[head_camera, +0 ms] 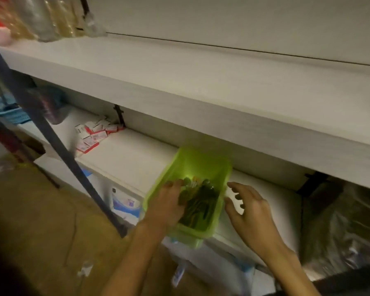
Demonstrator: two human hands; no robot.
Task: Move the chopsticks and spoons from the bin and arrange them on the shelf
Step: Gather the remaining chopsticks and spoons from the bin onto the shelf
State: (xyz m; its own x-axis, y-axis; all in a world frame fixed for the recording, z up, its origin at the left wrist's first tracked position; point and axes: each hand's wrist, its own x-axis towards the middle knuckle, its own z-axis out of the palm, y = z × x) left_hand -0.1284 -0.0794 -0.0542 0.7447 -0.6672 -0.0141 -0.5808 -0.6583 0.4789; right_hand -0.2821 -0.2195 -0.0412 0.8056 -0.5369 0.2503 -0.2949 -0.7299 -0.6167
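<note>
Chopsticks and spoons, a dark blurred heap I cannot separate, all seem to lie in the translucent green plastic bin on the white lower shelf, so I judge the arranging barely begun. From left to right, small red-and-white cartons sit near a dark slanted metal post, my left hand reaches into the bin, its fingers curled over the utensils though a grip is unclear, and my right hand hovers open just beside the bin's right wall. Dim room: white upper shelf overhead, brown floor below.
</note>
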